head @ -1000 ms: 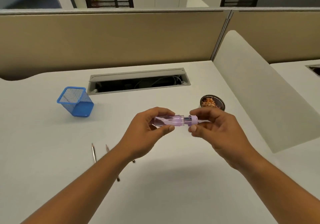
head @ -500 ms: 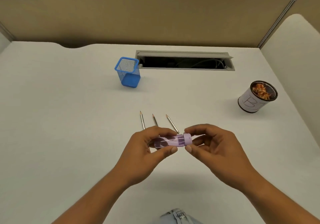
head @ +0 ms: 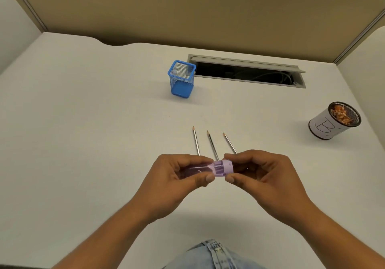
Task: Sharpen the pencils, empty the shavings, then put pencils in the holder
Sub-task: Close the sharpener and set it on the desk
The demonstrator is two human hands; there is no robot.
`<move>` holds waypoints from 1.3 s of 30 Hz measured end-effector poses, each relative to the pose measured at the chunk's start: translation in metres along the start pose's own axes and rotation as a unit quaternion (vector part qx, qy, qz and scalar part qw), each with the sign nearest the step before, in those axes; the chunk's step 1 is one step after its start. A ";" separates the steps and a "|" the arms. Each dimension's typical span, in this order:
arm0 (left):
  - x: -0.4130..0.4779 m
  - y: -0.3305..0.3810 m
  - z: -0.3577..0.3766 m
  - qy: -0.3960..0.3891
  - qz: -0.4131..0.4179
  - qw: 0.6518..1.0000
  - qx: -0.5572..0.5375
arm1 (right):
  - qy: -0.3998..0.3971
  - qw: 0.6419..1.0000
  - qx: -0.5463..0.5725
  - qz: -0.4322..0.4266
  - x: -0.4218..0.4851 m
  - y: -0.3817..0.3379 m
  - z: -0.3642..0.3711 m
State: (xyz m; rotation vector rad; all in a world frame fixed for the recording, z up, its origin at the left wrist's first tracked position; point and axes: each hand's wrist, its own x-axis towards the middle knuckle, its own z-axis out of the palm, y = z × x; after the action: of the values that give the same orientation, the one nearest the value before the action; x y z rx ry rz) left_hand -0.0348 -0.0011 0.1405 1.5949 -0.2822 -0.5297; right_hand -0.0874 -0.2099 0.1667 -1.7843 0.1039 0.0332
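Both grips pinch the sharpener (head: 214,168) — left hand (head: 177,178) on barrel (head: 198,168), right hand (head: 266,175) at cap (head: 227,167).

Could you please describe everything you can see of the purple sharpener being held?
The sharpener is a small cylinder: a translucent lilac plastic barrel with an opaque lilac cap at its right end. It is held roughly level above the desk, just nearer than three pencils. The left hand grips the barrel; the right hand pinches the cap.

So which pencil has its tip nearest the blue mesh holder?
The leftmost pencil; its tip lies closest to the blue mesh holder, ahead of the middle pencil and right pencil.
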 end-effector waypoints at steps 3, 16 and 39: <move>-0.002 -0.001 -0.003 0.025 0.065 0.993 0.096 | 0.001 1.000 0.020 0.022 0.001 0.000 0.003; 0.003 -0.002 0.003 0.076 0.250 0.945 0.195 | -0.024 0.995 0.076 0.052 0.006 -0.007 -0.002; 0.036 -0.105 0.024 0.012 0.064 0.912 0.405 | -0.025 0.984 -0.112 0.133 0.021 0.112 -0.014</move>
State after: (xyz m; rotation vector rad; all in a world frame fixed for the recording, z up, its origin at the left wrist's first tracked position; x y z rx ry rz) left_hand -0.0291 -0.0285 0.0308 2.3621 -0.6409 -0.2928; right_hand -0.0764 -0.2482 0.0590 -1.9818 0.3120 0.2919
